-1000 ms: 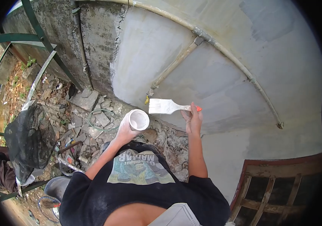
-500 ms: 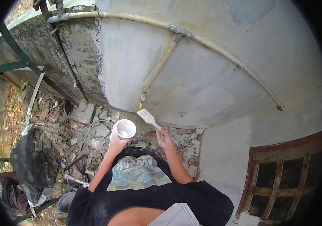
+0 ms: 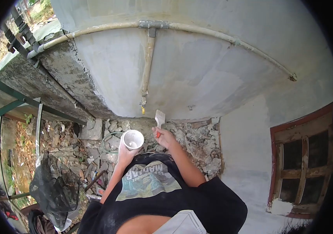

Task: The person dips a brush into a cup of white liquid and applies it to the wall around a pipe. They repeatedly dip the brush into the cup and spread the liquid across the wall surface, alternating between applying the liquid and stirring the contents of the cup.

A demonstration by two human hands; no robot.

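A white tub (image 3: 133, 139) with white paint inside is gripped from below and the side by my left hand (image 3: 126, 154), its mouth tilted up toward me. My right hand (image 3: 165, 138) is closed around the handle of a paintbrush (image 3: 160, 117). A bit of orange-red handle shows at the fingers, and the pale, paint-coated bristles point up toward the wall. Brush and tub are apart. The wall (image 3: 190, 78) ahead carries patchy white paint. A tap (image 3: 143, 109) with a yellow handle sits at the lower end of a pipe (image 3: 148, 66), just beyond the brush.
Rubble (image 3: 193, 140) covers the ground along the wall's foot, with a green hose (image 3: 106, 144) on it. Black netting (image 3: 53, 187) hangs by a green metal frame (image 3: 7, 87) at left. A wooden window (image 3: 304, 163) is at right.
My view has turned, so the pipe and tap appear further left. The brush has swung more upright and moved from above the tub toward the right, its handle end now showing.
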